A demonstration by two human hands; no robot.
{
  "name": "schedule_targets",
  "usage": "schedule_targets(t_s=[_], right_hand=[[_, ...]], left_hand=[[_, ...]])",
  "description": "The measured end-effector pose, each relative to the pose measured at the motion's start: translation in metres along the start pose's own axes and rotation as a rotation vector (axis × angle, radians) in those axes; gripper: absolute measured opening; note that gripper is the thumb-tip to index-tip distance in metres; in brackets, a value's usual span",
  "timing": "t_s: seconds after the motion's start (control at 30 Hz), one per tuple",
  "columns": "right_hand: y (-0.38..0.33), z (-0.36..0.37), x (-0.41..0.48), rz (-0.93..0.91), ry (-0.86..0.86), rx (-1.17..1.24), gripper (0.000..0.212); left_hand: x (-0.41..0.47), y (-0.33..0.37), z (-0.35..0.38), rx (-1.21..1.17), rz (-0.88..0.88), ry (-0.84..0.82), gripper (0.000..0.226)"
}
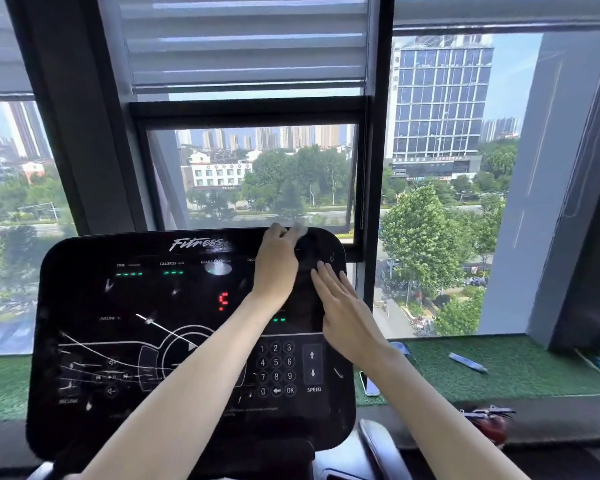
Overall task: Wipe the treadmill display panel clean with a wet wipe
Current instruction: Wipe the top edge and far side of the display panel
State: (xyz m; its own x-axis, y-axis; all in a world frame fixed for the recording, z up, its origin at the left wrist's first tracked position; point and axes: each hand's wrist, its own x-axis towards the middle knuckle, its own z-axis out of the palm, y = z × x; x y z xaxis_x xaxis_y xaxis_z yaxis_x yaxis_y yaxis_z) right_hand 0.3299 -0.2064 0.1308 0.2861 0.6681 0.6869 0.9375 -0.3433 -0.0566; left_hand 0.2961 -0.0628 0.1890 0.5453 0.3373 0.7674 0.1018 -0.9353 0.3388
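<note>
The black treadmill display panel fills the lower middle, with green and red lit readouts and a number keypad. My left hand reaches across to the panel's upper right corner and grips a white wet wipe, which sticks out past the fingers at the top edge. My right hand lies flat on the right side of the panel, fingers together and stretched out, just below and right of the left hand. The two forearms cross over the keypad.
Behind the panel stands a large window with dark frames. A green turf ledge runs along it, bearing a blue-white packet and a phone. A red object lies at lower right.
</note>
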Motion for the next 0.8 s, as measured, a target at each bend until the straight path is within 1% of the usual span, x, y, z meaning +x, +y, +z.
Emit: schedule_targets(t_s=[0.07,0.1,0.13,0.23,0.3,0.37,0.4,0.43,0.47,0.5,0.53,0.57,0.6,0.63,0.8], right_hand=[[0.001,-0.002,-0.007,0.023,0.027,0.000,0.073],[0.002,-0.001,-0.009,0.034,0.031,-0.008,0.072],[0.003,0.001,-0.011,0.045,0.025,-0.016,0.071],[0.006,0.007,-0.012,0.057,-0.005,-0.021,0.072],[0.006,0.008,-0.012,0.064,-0.005,-0.007,0.073],[0.007,0.006,-0.011,0.069,-0.005,-0.009,0.073],[0.007,0.005,-0.010,0.070,-0.008,-0.010,0.073],[0.008,0.004,-0.010,0.069,-0.009,-0.005,0.073],[0.009,0.003,-0.009,0.070,-0.012,0.009,0.072],[0.010,0.003,-0.008,0.072,-0.011,0.022,0.072],[0.010,0.003,-0.008,0.073,-0.011,0.029,0.071],[0.010,0.003,-0.008,0.070,-0.014,0.030,0.071],[0.009,0.004,-0.009,0.068,-0.018,0.031,0.072],[0.009,0.005,-0.009,0.072,-0.017,0.033,0.072],[0.012,0.005,-0.009,0.058,-0.025,0.035,0.074]], left_hand=[[0.005,0.001,0.001,-0.011,-0.222,0.129,0.049],[0.006,0.005,0.004,-0.009,-0.251,0.152,0.050],[0.006,0.011,0.008,0.010,-0.223,0.153,0.052],[0.003,0.033,0.027,0.047,0.013,0.040,0.050],[0.005,0.041,0.037,0.023,0.130,-0.078,0.039],[0.010,0.043,0.032,-0.006,0.184,-0.140,0.026],[0.011,0.042,0.025,-0.067,0.162,-0.104,0.019],[0.012,0.039,0.015,-0.137,0.098,-0.018,0.019],[0.013,0.033,0.005,-0.176,0.004,0.102,0.024],[0.013,0.025,-0.004,-0.166,-0.109,0.199,0.028],[0.013,0.017,-0.009,-0.128,-0.213,0.262,0.029],[0.013,0.009,-0.011,-0.090,-0.285,0.285,0.029],[0.012,0.006,-0.010,-0.062,-0.309,0.277,0.027],[0.011,0.006,-0.005,-0.050,-0.295,0.248,0.025],[0.013,0.036,0.027,-0.039,-0.060,0.133,0.024]])
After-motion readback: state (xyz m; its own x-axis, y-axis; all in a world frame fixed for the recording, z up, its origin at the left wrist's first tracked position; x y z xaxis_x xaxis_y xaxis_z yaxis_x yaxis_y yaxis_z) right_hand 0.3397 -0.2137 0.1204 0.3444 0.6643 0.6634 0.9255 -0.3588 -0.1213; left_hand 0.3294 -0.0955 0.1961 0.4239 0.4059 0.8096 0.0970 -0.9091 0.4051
